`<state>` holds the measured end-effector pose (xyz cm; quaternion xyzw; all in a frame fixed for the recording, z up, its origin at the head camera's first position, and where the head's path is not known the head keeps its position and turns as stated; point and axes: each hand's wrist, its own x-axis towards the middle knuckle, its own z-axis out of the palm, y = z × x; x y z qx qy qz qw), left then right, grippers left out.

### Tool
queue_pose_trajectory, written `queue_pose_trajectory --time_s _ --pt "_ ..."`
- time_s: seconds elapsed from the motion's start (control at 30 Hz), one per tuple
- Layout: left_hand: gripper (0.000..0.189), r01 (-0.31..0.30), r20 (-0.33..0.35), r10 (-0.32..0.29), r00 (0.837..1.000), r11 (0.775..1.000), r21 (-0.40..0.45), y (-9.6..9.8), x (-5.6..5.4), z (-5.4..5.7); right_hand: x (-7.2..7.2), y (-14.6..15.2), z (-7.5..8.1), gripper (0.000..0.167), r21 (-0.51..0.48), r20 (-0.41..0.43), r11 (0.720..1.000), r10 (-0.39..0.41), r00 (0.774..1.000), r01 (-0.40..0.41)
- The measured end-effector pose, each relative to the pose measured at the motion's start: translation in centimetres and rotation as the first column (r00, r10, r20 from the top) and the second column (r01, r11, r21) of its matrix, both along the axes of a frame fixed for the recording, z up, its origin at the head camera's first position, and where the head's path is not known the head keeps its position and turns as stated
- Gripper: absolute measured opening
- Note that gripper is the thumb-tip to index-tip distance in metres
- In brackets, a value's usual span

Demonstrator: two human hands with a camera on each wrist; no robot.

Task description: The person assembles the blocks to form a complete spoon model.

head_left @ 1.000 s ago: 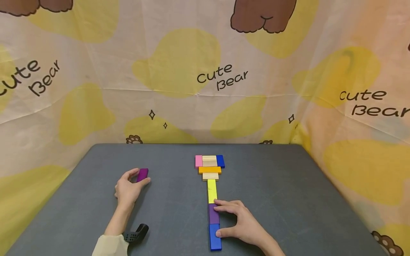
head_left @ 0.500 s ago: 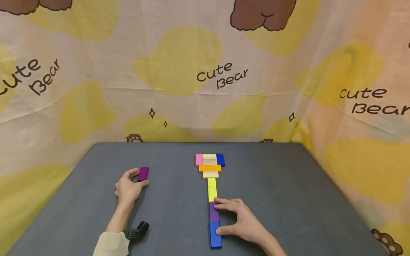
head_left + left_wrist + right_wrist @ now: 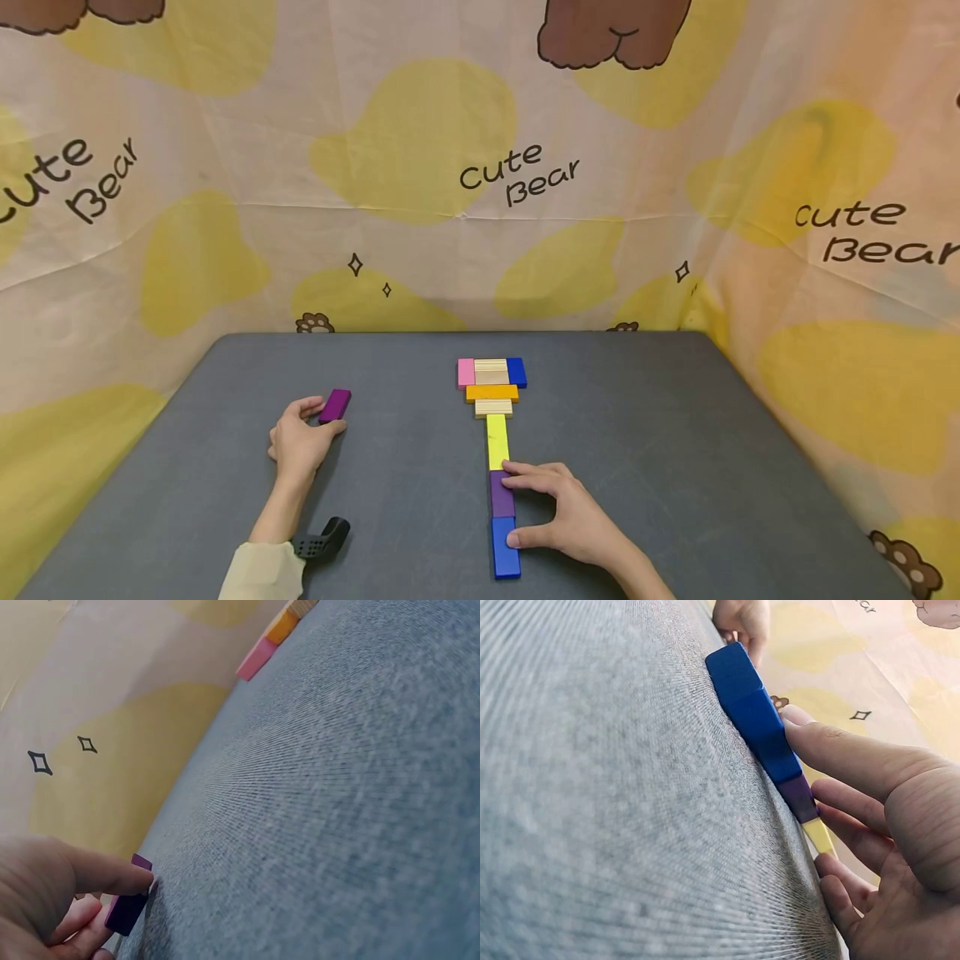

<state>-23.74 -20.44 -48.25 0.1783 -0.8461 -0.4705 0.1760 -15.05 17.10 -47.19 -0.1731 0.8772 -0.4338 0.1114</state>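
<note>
On the left side of the table, my left hand (image 3: 302, 437) pinches a dark purple wooden block (image 3: 335, 406) between thumb and fingers; the left wrist view has this block (image 3: 127, 911) partly behind the thumb. My right hand (image 3: 566, 517) rests along the right side of a straight row of blocks. Its thumb touches the near blue block (image 3: 506, 547), while its fingertips meet the violet block (image 3: 501, 500) and the end of the yellow block (image 3: 497, 440). These three lie end to end. In the right wrist view the blue block (image 3: 746, 712) looms closest, beside extended fingers.
Beyond the yellow block lie a plain wood piece (image 3: 493, 409) and an orange block (image 3: 492, 393) crosswise. A pink block (image 3: 466, 372), plain wood pieces (image 3: 491, 372) and another blue block (image 3: 517, 372) form the far end. A printed cloth (image 3: 405, 150) hangs behind the grey table (image 3: 645, 433).
The dark purple block has turned slightly clockwise in my left hand's fingers. My right hand stays against the row, and the whole scene shifts slightly upward in view.
</note>
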Motion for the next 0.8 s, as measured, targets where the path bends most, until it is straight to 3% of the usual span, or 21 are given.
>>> queue_pose_trajectory --time_s 0.5,0.8 --pt "0.042 -0.025 -0.064 0.030 0.998 0.997 0.074 -0.75 -0.09 0.20 0.01 0.08 -0.32 0.063 -0.013 -0.021 1.000 0.012 1.000 -0.013" --pt "0.044 -0.016 -0.106 0.023 0.994 0.997 0.073 -0.72 -0.23 0.43 0.08 0.12 -0.33 0.063 -0.015 -0.015 1.000 0.012 1.000 -0.012"
